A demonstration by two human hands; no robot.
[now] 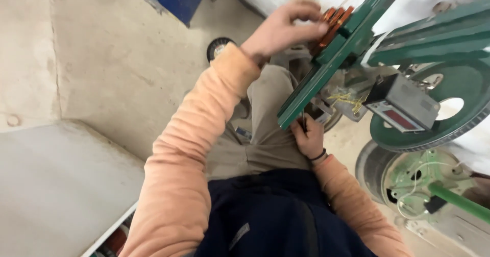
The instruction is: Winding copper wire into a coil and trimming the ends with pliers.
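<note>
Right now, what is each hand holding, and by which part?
Left hand grips the orange coil at the green bar's upper end. Right hand pinches a thin dark tool by its lower end.

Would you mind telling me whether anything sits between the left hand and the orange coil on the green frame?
Nothing visible does: the left hand already rests on the orange wound coil at the green metal frame.
</note>
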